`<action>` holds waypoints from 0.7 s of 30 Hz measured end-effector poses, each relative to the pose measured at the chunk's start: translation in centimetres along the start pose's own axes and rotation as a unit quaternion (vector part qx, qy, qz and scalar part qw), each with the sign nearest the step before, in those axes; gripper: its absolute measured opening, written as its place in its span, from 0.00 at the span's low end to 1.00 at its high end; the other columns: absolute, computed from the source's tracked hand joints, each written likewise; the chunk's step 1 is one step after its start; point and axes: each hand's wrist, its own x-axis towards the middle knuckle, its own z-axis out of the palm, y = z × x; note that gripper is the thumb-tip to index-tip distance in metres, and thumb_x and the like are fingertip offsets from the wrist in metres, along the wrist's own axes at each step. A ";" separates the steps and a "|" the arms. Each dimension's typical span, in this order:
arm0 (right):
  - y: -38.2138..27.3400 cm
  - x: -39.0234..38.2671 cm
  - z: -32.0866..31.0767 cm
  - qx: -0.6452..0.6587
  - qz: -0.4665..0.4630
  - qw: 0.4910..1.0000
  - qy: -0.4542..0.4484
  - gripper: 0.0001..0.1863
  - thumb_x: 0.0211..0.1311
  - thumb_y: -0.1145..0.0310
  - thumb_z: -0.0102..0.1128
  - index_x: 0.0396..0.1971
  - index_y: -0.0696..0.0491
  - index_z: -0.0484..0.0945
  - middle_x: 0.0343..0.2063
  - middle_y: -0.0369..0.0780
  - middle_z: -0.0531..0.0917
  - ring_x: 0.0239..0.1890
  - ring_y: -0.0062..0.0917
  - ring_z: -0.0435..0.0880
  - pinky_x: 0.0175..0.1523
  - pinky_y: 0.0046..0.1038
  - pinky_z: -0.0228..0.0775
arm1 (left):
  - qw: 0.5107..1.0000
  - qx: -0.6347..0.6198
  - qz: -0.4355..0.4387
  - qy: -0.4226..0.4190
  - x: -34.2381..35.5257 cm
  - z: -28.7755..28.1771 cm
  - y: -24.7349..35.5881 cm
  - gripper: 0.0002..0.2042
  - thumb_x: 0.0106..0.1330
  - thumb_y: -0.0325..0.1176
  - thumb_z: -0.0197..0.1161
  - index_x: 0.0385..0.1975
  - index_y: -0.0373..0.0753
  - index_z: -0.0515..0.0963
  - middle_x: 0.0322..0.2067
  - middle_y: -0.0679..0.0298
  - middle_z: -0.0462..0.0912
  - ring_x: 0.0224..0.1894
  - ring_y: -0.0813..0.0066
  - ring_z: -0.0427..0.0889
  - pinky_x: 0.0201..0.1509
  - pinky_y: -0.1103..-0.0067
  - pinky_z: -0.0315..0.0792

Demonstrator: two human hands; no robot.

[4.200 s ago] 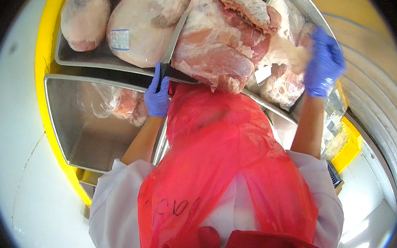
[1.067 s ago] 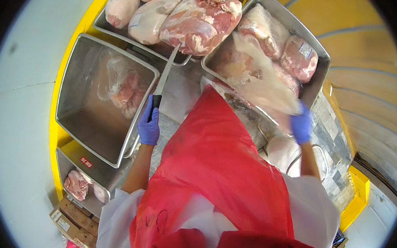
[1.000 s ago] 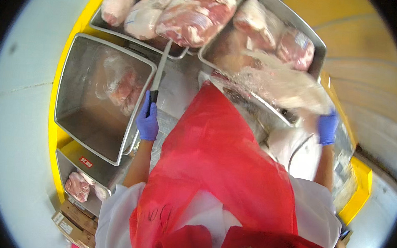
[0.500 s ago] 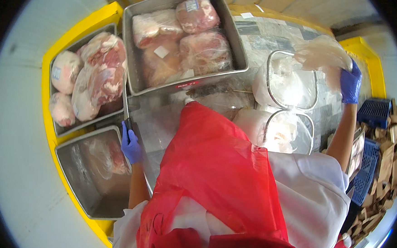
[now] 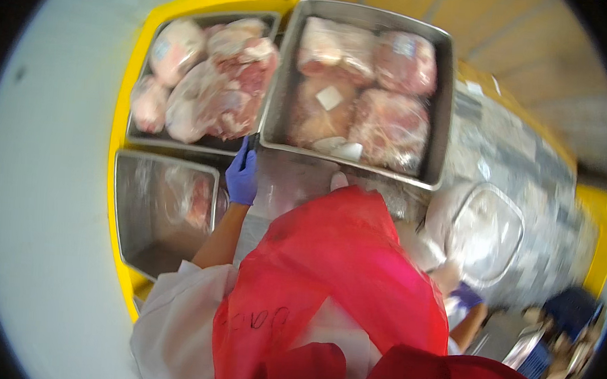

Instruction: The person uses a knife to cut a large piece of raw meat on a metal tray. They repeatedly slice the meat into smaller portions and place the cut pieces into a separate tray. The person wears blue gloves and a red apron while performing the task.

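My left hand (image 5: 242, 179), in a blue glove, is closed around the black handle of a knife (image 5: 253, 142). Its thin blade lies along the gap between two metal tubs and is hard to make out. At the lower right, my right hand (image 5: 469, 295), also gloved, is low beside a hoop-rimmed bin lined with clear plastic (image 5: 490, 222). Pale, crumpled plastic (image 5: 446, 276) shows against that hand; blur and the apron hide its fingers. Ahead, a steel tub (image 5: 360, 166) holds several wrapped meat pieces (image 5: 391, 125).
Large raw cuts (image 5: 222, 94) fill a tub at the far left. Nearer, a deep steel tub (image 5: 141, 228) contains a plastic-wrapped piece (image 5: 195, 200). Yellow edging (image 5: 123, 109) borders the left side. Cardboard scraps and a blue crate (image 5: 535, 363) are at lower right.
The view has swung, shifting the tubs rightward. My right hand has come down and inward from its raised position with the clear plastic. My left hand still holds the knife.
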 end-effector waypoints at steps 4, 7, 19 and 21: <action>-3.8 9.7 -0.7 -0.057 -0.137 0.964 -0.219 0.14 0.64 0.64 0.60 0.43 0.56 0.85 0.44 0.44 0.87 0.54 0.34 0.82 0.61 0.37 0.71 | 0.992 -0.010 -0.096 0.079 -1.5 -1.7 0.9 0.21 0.74 0.32 0.59 0.64 0.33 0.74 0.53 0.59 0.84 0.53 0.78 0.80 0.59 0.79 0.72; -11.9 15.5 -10.7 -0.232 -0.195 0.947 -0.107 0.16 0.69 0.61 0.59 0.46 0.56 0.85 0.49 0.44 0.87 0.57 0.34 0.81 0.65 0.37 0.68 | 0.987 -0.002 -0.061 0.149 -3.0 -3.8 -0.4 0.21 0.73 0.32 0.61 0.64 0.32 0.74 0.53 0.57 0.84 0.53 0.76 0.81 0.59 0.78 0.73; -62.7 20.1 -14.2 -0.052 -0.517 0.850 0.083 0.21 0.64 0.61 0.66 0.54 0.55 0.80 0.51 0.49 0.84 0.58 0.41 0.81 0.64 0.38 0.69 | 0.964 0.243 -0.004 0.108 1.8 -11.9 5.7 0.23 0.69 0.42 0.66 0.62 0.44 0.78 0.42 0.47 0.86 0.45 0.59 0.87 0.49 0.70 0.77; -69.1 19.2 -9.9 0.013 -0.543 0.836 0.074 0.22 0.63 0.59 0.67 0.54 0.54 0.80 0.49 0.48 0.85 0.54 0.39 0.83 0.61 0.37 0.72 | 0.963 0.254 -0.057 0.065 4.3 -13.0 5.8 0.23 0.69 0.45 0.66 0.62 0.47 0.78 0.38 0.46 0.86 0.43 0.57 0.88 0.46 0.68 0.78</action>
